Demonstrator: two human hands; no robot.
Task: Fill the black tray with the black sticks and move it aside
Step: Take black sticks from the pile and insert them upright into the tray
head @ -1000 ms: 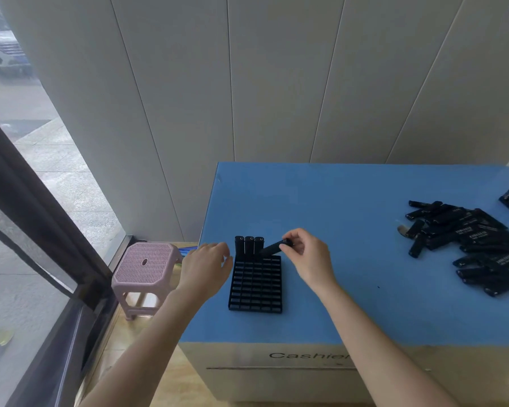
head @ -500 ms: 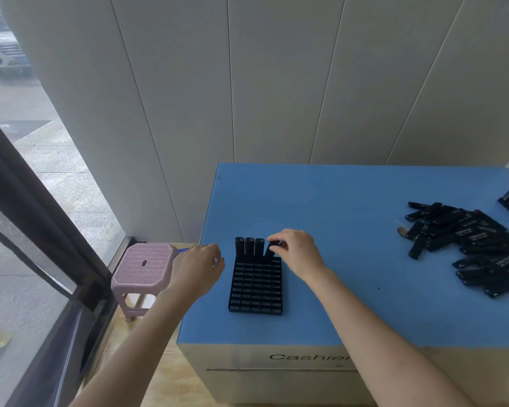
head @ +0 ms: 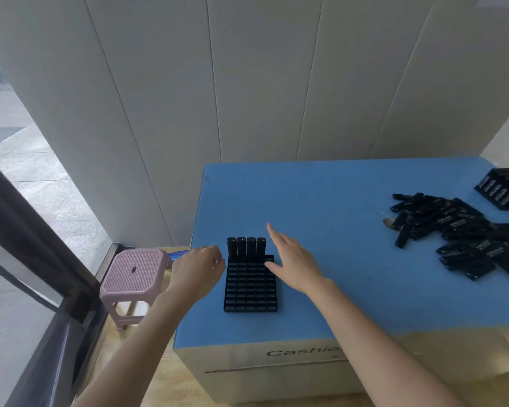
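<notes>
A black grid tray lies near the left front of the blue table. Several black sticks stand upright in its far row. My right hand hovers just right of the tray's far corner, fingers spread, holding nothing. My left hand rests at the tray's left edge with fingers loosely curled; I see nothing in it. A loose pile of black sticks lies at the table's right.
A second black tray sits at the far right edge of the table. A pink plastic stool stands on the floor left of the table. A dark window frame runs along the left. A white panelled wall is behind.
My right hand held a stick over the tray's far row, set it upright beside the others, then let go and lifted away to the right. My left hand stayed at the tray's left edge.
</notes>
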